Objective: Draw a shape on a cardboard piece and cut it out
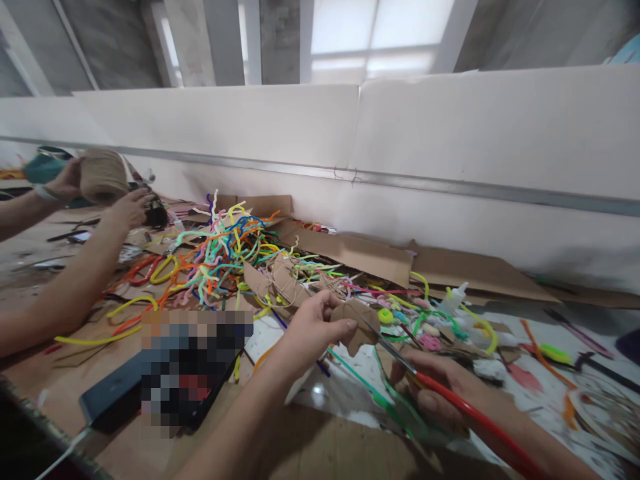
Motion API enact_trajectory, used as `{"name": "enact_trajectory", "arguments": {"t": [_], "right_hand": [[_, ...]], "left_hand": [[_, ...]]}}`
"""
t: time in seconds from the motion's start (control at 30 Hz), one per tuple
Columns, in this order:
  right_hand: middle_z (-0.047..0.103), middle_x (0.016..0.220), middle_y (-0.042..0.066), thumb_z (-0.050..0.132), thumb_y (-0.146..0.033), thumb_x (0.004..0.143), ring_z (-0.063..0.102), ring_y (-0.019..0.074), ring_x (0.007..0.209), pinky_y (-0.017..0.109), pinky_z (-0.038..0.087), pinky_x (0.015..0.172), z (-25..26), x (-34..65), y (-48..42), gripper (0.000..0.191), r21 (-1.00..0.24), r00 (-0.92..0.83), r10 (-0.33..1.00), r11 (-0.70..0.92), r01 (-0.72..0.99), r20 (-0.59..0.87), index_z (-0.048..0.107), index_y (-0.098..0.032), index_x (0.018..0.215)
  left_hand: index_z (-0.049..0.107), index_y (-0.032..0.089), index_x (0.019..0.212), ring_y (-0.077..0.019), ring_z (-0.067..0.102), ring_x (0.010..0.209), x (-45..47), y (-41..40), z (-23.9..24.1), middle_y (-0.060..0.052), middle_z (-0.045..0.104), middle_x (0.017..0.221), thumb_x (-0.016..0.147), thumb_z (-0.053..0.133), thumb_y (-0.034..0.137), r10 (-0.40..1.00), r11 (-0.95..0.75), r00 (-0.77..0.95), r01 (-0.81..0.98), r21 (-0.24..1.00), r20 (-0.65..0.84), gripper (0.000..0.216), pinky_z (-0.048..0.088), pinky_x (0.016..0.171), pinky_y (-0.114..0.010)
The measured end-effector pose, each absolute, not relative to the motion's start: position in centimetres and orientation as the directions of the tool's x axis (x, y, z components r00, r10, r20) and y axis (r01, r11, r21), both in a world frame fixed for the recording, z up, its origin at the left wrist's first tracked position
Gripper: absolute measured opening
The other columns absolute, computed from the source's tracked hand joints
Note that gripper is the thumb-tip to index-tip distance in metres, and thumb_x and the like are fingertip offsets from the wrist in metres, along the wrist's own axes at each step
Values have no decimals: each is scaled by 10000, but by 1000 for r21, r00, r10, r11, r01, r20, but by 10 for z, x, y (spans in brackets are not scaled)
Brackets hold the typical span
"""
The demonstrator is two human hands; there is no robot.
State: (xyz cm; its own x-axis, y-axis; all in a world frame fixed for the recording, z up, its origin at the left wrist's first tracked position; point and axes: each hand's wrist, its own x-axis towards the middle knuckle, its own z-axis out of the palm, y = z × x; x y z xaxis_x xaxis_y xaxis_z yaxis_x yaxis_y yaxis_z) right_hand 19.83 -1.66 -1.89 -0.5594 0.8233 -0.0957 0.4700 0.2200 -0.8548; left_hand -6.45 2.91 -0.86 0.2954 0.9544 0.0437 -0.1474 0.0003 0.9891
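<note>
My left hand (317,328) pinches a small piece of brown cardboard (357,320) between thumb and fingers. Its edge looks cut to a rounded shape. My right hand (445,383) is closed on a pair of scissors (470,403) with long red handles. Their blades reach the right side of the cardboard, and whether they are fully closed is hard to see. Just below lie green pipe cleaners (355,373) on a white sheet. Behind my left hand, more cut cardboard (283,277) carries loops of thin twine.
A heap of coloured pipe cleaners (215,257) covers the middle left. Cardboard strips (350,250) lean along the white partition (480,133). A glue bottle (455,298) stands right of centre. At far left, another person's hands hold a twine roll (103,179). A dark box (127,380) sits nearer me.
</note>
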Motion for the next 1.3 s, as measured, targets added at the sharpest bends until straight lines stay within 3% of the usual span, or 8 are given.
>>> {"name": "enact_trajectory", "arguments": {"t": [0.6,0.83,1.3], "right_hand": [[488,758,-18,590,-933,765,391,164,651,264,352,565,-16,197,-16,735,-885,-577,801,144,442,-158,655,-236,988],[577,839,26,582,-920,792,487,190,699,293,440,607,-16,194,-17,744,-870,-556,825,196,452,-103,683,-220,1025],[476,783,-19,620,-939,747,404,166,681,271,367,606,-16,192,-16,750,-906,-572,813,154,395,-111,635,-222,969]], "left_hand": [[566,202,839,-138,583,622,-65,30,-9,1,645,715,703,822,286,956,10,291,-157,987,37,301,450,606,-260],[548,204,828,-129,580,608,-60,27,-10,10,646,706,706,820,269,958,16,283,-183,983,37,304,449,589,-251],[536,211,828,-117,571,581,-59,24,-8,25,637,689,704,811,257,948,33,318,-193,981,30,305,439,578,-249]]}}
